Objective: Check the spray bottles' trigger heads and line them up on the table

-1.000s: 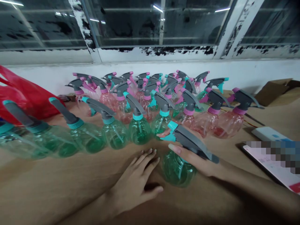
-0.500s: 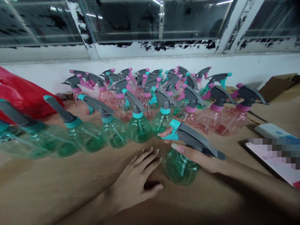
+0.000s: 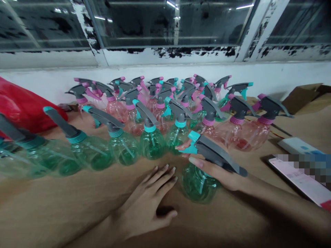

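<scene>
My right hand (image 3: 214, 168) is wrapped round the neck of a green spray bottle (image 3: 198, 186) with a grey and turquoise trigger head. That bottle stands upright on the wooden table (image 3: 85, 210), and its nozzle points to the left. Flat on the tabletop, just left of the bottle, lies my left hand (image 3: 152, 196), fingers spread and holding nothing. Beyond my hands runs a row of green spray bottles (image 3: 152, 144) with turquoise collars. Pink spray bottles (image 3: 232, 132) with grey heads stand behind and to the right of them.
A red plastic bag (image 3: 28, 106) lies at the left. On the right are a phone (image 3: 292, 175) with a lit screen, a white and blue box-like device (image 3: 297, 144) and an open cardboard box (image 3: 305, 98). A white wall with windows closes off the back.
The camera view has shifted slightly. My right hand keeps its hold on the green spray bottle, and my left hand stays flat on the table.
</scene>
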A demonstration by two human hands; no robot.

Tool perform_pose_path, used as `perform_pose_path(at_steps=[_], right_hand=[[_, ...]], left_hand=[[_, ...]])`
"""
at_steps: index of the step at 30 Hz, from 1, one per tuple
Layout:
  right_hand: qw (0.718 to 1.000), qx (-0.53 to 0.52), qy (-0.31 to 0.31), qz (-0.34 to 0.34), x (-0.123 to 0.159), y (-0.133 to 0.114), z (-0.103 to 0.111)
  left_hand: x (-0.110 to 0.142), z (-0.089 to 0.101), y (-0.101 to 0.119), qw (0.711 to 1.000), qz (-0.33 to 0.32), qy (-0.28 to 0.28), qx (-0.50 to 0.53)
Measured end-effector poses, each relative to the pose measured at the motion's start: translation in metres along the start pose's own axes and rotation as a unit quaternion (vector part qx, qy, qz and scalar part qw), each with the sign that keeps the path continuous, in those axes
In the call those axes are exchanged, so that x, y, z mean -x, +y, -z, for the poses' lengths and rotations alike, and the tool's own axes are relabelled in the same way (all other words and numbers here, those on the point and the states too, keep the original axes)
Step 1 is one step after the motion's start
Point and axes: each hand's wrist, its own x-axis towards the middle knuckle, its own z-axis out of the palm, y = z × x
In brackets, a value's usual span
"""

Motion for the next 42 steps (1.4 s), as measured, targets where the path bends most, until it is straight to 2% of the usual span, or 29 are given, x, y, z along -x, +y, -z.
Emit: perform_pose_path(at_steps=[9, 20, 26, 35, 42], right_hand=[[0.999, -0.041, -0.009, 0.015, 0.000, -0.004, 0.000], [0.999, 0.012, 0.005, 0.046, -0.003, -0.010, 0.003], [0.999, 0.023, 0.021, 0.021, -0.001, -0.015, 0.004], [0.998, -0.018, 0.023, 0.048, -0.004, -0.003, 0.001], [0.999, -0.019, 0.012, 0.035, -0.004, -0.003, 0.002]], left_hand=[[0.001, -0.001, -0.001, 1.000, 0.005, 0.010, 0.013], [0.000, 0.000, 0.000, 1.000, 0.011, 0.005, 0.014], [0.000, 0.001, 0.000, 1.000, 0.011, 0.004, 0.003], [0.000, 0.001, 0.000, 1.000, 0.016, 0.004, 0.010], [0.001, -0.001, -0.001, 1.000, 0.009, 0.023, 0.013]])
